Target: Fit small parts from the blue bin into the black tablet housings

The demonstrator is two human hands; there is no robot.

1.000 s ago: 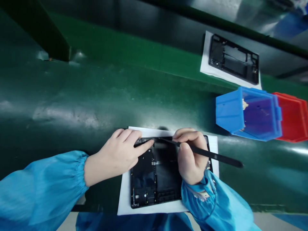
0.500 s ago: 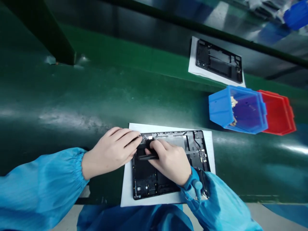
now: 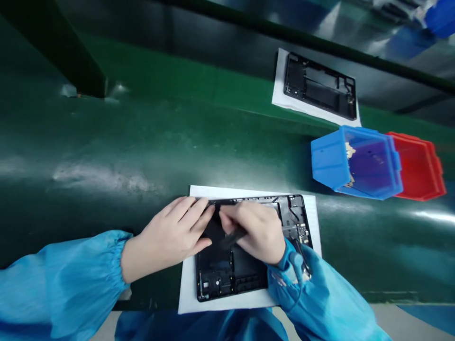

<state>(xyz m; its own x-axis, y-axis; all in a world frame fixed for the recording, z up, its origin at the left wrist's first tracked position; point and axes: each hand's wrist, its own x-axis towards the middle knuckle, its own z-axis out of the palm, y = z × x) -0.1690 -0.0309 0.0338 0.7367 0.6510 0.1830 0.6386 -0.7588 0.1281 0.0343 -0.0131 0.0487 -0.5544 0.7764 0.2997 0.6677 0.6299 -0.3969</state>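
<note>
A black tablet-like housing (image 3: 249,277) with circuit parts and wires inside lies open on a white sheet (image 3: 187,289). My left hand (image 3: 174,232) rests at its upper left corner, fingers stretched out over the rim and thumb apart. My right hand (image 3: 256,229) is over the middle of the housing, closed round a slim black tool (image 3: 232,237). That tool is blurred, and I cannot make out its exact kind. Its working end points toward the left part of the housing. A blue wrist strap (image 3: 295,260) with a cord circles my right wrist.
A blue bin (image 3: 330,158) with pale pieces inside stands at the right, with a red bin (image 3: 423,166) beside it. Behind them a second black housing (image 3: 320,87) lies on another white sheet (image 3: 279,94). A dark post (image 3: 71,52) rises at the back left of the green bench (image 3: 159,137).
My left thumb has moved away from the fingers, down over the housing. My right hand has tilted the black tool, so it slants rather than lying level. The view has shifted slightly.
</note>
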